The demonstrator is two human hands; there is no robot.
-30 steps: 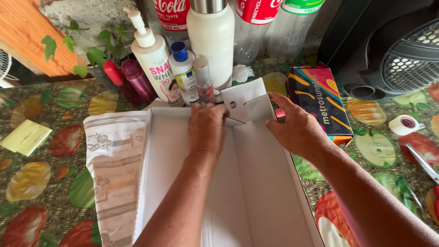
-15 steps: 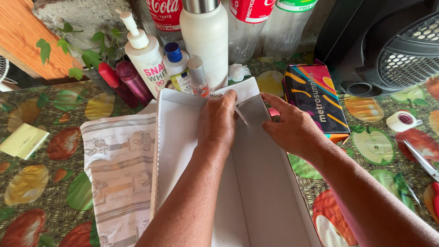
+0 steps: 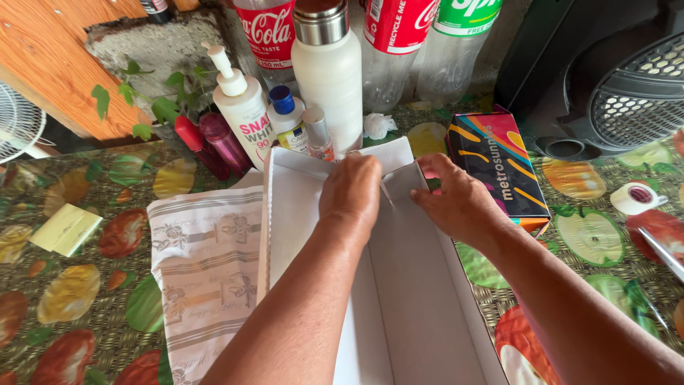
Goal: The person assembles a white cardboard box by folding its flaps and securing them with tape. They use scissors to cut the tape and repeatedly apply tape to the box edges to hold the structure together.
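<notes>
A white cardboard box (image 3: 399, 285), open at the top, is laid lengthwise on the fruit-patterned tablecloth (image 3: 85, 285), at 6 o'clock from a white insulated bottle with a steel cap (image 3: 329, 71). Its far end flap is pressed by the left hand (image 3: 350, 191), fingers curled together over the flap edge. The right wall is held by the right hand (image 3: 459, 203), fingers closed against the card. A grey-and-white printed wrapping paper (image 3: 206, 278) is seen at 9 o'clock of the box, a colourful striped carton (image 3: 499, 167) at 3 o'clock.
</notes>
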